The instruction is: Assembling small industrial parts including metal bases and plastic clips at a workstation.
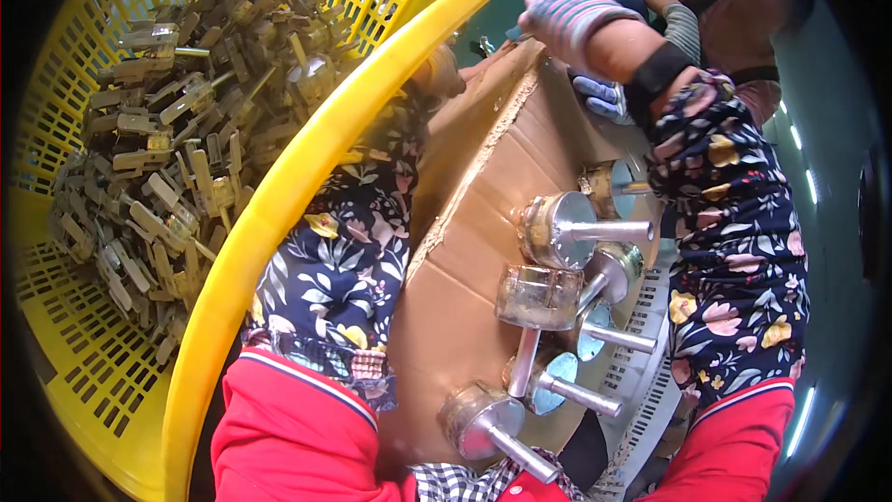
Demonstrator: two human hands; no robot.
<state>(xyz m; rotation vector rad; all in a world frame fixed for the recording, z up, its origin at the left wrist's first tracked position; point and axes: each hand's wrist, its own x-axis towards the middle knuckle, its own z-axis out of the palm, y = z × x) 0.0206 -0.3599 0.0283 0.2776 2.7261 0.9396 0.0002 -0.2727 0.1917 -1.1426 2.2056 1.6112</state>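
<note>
My right hand (pixel 578 20), in a striped knit glove, is closed above the far end of a brown cardboard sheet (pixel 465 316). What it holds, if anything, is hidden. My left hand (pixel 439 72) is by the sheet's far left edge, partly behind the basket rim, and its fingers cannot be made out. Several short amber-brown cylinders with a metal rod in one end lie on the right part of the cardboard. One cylinder (pixel 539 297) has its rod pointing toward me; another (pixel 556 231) points its rod right.
A large yellow plastic basket (pixel 307 191) at the left holds a heap of flat-pronged metal and amber pieces (pixel 177 139). White perforated plastic (pixel 641 400) shows beside the cardboard. A person (pixel 743 28) is at the far right, and a blue-grey glove (pixel 599 93) is beneath my right forearm.
</note>
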